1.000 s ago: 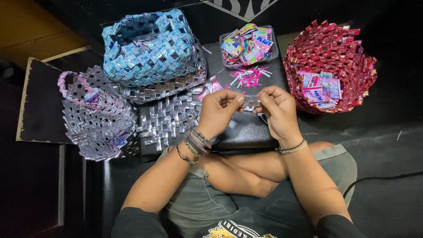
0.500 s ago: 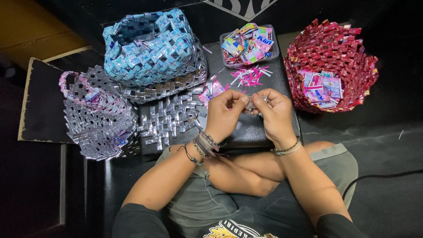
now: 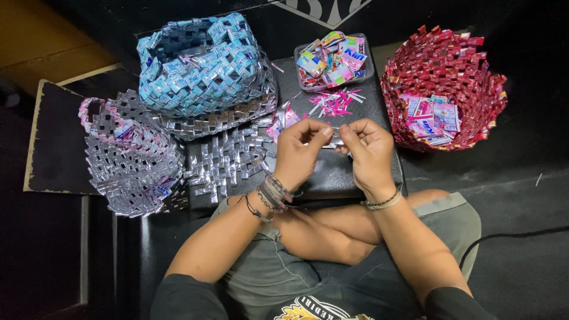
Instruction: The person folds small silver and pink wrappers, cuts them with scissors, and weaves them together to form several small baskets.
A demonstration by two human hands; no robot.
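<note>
Both hands are up over the black board (image 3: pixel 332 172), fingers curled in tight. The left hand (image 3: pixel 299 151) and right hand (image 3: pixel 367 151) pinch a small silver folded strip (image 3: pixel 335 141) between thumbs and fingertips, one at each end. Its long axis runs nine to three o'clock. At eleven o'clock sits a blue woven basket (image 3: pixel 201 65), at two o'clock a red woven basket (image 3: pixel 444 83), at twelve a tray of wrappers (image 3: pixel 333 59). Dark floor all around.
</note>
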